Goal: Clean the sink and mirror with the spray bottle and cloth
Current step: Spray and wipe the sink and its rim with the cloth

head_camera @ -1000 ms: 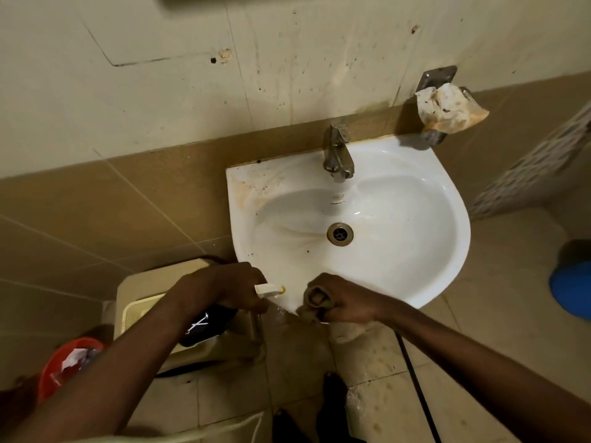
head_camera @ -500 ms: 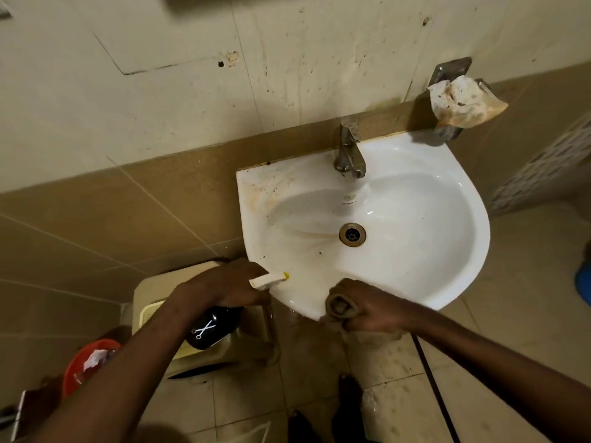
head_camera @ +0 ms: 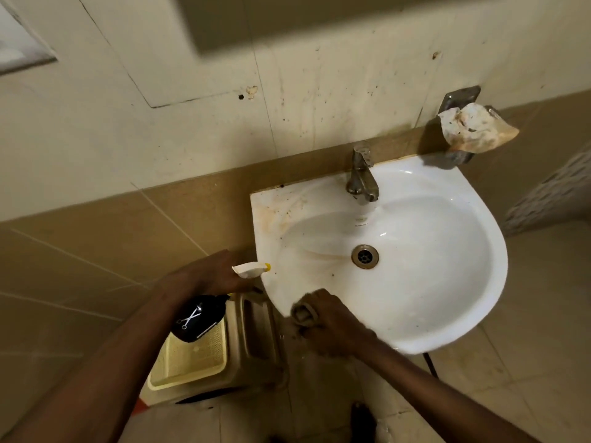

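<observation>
Centre frame, my left hand (head_camera: 212,274) fingers hold the spray bottle (head_camera: 204,310) beside the sink (head_camera: 454,314); lower centre, my right hand (head_camera: 329,321) fingers clutch the cloth (head_camera: 302,313).

Wall: cream upper part (head_camera: 319,84), stained and speckled, above a band of tan tiles (head_camera: 96,238).
Floor: beige tiles (head_camera: 527,362).
Furniture: yellowish plastic stool (head_camera: 192,356) by the wall.
Light: dim, warm.

white crossed-scissors emblem on black spray bottle (head_camera: 195,318); no readable text.
</observation>
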{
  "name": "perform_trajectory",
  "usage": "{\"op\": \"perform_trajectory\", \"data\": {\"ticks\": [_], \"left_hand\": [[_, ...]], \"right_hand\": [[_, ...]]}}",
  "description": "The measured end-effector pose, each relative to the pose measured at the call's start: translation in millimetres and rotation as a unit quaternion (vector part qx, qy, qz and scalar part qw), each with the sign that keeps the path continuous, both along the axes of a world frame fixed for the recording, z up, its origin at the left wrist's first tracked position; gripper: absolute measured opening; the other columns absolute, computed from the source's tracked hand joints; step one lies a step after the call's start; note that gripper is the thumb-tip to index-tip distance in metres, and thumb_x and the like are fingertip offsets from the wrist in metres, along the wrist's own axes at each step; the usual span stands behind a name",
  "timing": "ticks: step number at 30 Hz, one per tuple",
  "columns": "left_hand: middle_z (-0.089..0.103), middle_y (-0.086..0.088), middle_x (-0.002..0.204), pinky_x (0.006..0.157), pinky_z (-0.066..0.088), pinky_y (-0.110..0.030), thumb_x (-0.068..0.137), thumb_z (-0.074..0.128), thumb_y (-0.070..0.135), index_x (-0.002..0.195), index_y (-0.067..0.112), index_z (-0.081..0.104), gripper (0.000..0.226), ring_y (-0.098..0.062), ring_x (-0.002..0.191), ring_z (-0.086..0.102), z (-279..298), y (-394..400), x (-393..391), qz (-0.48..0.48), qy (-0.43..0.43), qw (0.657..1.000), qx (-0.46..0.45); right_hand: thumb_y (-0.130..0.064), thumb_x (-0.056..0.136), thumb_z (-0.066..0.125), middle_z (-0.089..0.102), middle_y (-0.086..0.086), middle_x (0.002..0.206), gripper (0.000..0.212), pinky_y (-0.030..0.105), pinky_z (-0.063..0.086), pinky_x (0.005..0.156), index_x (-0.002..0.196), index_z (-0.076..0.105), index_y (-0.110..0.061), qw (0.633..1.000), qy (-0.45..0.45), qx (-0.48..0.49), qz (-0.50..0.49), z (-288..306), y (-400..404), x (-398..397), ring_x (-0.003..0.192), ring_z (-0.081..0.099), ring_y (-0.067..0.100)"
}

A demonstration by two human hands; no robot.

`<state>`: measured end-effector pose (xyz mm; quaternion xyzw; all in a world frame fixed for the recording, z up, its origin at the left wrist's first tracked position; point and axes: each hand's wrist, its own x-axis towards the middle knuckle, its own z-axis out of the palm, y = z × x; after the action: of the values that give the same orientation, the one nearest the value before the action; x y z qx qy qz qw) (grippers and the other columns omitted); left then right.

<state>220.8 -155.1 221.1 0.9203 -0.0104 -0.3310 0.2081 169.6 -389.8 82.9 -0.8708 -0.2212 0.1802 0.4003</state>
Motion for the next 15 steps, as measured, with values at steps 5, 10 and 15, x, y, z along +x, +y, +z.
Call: {"op": "perform_trajectory", "data": {"ticks": [5, 10, 15], "left_hand": [[0.059, 0.008, 0.046, 0.056, 0.044, -0.016, 0.084, 0.067, 0.021, 0.061, 0.02, 0.059, 0.024, 0.003, 0.045, 0.054, -0.1, 7.8, 19.4, -0.017, -0.008, 0.999, -0.026], [0.061, 0.006, 0.076, 0.063, 0.043, -0.021, 0.086, 0.066, 0.022, 0.079, 0.024, 0.057, 0.011, -0.01, 0.07, 0.058, -2.9, 29.2, 43.5, -0.06, -0.017, 0.998, 0.0], [0.057, 0.005, 0.068, 0.054, 0.039, -0.011, 0.089, 0.061, 0.023, 0.062, 0.027, 0.051, 0.03, -0.002, 0.058, 0.051, -9.3, 38.8, 56.6, -0.083, 0.025, 0.996, 0.029]], "right_hand": [[-0.041, 0.077, 0.057, 0.042, -0.005, 0.109, 0.029, 0.037, 0.04, 0.083, 0.102, 0.047, -0.032, 0.999, -0.019, -0.008, -0.045, 5.4, 30.7, 6.3, 0.098, 0.041, 0.017], [-0.052, 0.075, 0.056, 0.044, 0.004, 0.113, 0.043, 0.032, 0.03, 0.081, 0.102, 0.054, -0.018, 0.986, -0.076, -0.033, -0.144, 21.3, 85.2, 30.4, 0.104, 0.038, 0.024], [-0.032, 0.072, 0.066, 0.065, 0.009, 0.096, 0.038, 0.023, 0.035, 0.07, 0.101, 0.063, -0.008, 0.988, -0.042, 0.011, -0.145, 26.1, 34.0, 1.5, 0.084, 0.058, 0.022]]}}
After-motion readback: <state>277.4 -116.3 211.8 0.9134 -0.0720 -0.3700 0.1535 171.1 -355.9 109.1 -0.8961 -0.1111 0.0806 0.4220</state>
